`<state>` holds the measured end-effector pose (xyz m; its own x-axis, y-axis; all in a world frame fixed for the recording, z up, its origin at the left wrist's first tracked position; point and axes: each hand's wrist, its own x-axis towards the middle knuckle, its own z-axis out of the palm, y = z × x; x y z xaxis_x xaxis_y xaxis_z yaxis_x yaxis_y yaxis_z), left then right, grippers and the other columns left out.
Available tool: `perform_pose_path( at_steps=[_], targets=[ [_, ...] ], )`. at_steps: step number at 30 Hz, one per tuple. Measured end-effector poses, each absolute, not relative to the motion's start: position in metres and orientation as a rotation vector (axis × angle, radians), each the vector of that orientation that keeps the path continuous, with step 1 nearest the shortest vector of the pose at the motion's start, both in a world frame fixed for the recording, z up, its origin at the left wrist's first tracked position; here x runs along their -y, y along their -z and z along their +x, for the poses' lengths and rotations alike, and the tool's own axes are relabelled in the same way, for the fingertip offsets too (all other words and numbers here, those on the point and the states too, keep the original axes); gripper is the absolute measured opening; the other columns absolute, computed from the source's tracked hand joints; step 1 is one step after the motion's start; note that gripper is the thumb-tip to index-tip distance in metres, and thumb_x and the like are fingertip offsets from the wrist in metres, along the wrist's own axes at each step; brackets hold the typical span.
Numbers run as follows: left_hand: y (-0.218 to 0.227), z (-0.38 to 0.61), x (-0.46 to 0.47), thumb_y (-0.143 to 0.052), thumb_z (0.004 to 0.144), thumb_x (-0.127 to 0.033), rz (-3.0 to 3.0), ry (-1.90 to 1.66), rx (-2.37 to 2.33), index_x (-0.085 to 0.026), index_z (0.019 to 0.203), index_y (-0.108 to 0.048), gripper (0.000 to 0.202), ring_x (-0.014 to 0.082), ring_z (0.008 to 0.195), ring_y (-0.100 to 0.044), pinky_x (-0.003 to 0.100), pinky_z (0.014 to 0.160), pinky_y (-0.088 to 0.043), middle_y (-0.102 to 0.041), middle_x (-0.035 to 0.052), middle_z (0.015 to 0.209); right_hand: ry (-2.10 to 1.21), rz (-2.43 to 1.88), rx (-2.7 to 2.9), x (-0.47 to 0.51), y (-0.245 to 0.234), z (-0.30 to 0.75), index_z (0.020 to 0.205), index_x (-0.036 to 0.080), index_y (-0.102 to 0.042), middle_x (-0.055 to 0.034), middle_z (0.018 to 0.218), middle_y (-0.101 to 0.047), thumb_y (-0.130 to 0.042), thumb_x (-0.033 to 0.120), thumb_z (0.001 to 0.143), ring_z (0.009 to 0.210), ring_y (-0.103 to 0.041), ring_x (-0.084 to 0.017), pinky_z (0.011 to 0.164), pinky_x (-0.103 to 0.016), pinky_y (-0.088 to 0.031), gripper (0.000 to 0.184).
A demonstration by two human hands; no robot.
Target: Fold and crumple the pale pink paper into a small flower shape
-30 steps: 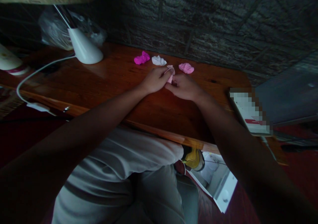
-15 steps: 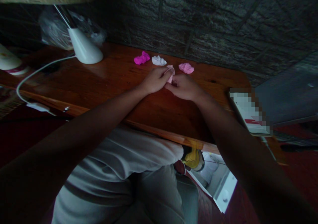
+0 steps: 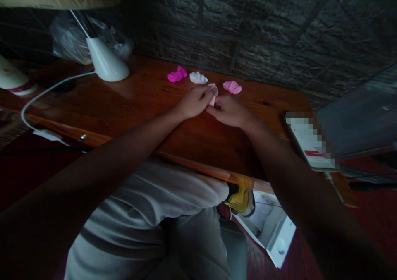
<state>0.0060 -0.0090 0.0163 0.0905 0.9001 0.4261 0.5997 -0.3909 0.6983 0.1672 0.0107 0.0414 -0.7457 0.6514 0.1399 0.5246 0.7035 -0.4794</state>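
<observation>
Over the wooden desk, both hands meet at a pale pink crumpled piece of soft fabric (image 3: 212, 101), partly hidden by the fingers. My left hand (image 3: 195, 101) is closed on its left side, thumb pressed along the top. My right hand (image 3: 228, 109) grips it from the right with curled fingers. Behind them lie three similar bunched pieces in a loose row: a magenta bundle (image 3: 177, 74), a white bundle (image 3: 198, 77) and a pink bundle (image 3: 232, 87). The pink one is nearest my right hand.
A white lamp (image 3: 110, 65) stands at the desk's (image 3: 139, 106) left, its cable (image 3: 26, 102) hanging over the front edge. Behind it sits a clear plastic bag (image 3: 70, 38). A phone (image 3: 313, 147) lies at the right. Under the desk are a yellow shoe (image 3: 242, 201) and an open white box (image 3: 282, 240).
Both hands keep almost the same place and the same hold on the pale pink piece. The whole view has shifted very slightly; the bundles on the desk have not moved.
</observation>
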Motion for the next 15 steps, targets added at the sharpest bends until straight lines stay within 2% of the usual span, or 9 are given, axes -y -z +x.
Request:
perform_pose_path(
  at_steps=[9,15],
  targets=[
    [-0.0173,0.0057,0.0095,-0.045,0.103,-0.034,2.034,-1.212,-1.469,-0.015,0.08,-0.068,0.038,0.0183,0.098,-0.07,0.027,0.094,-0.052,-0.074,0.0063,0.084,-0.614,-0.928,2.599,-0.0111,-0.0407,0.1671,0.073,0.017,-0.062,-0.0032,0.072,-0.066,-0.056,0.021,0.094,0.067,-0.056,-0.014,0.064,-0.026,-0.038,0.022],
    [-0.0162,0.006,0.0091,-0.044,0.103,-0.034,2.063,-1.222,-1.473,-0.015,0.083,-0.07,0.038,0.0189,0.095,-0.069,0.028,0.089,-0.052,-0.074,0.0069,0.085,-0.624,-0.93,2.579,-0.0114,-0.0396,0.1665,0.073,0.017,-0.06,-0.0032,0.073,-0.065,-0.057,0.021,0.093,0.065,-0.054,-0.014,0.062,-0.027,-0.036,0.021]
  ],
)
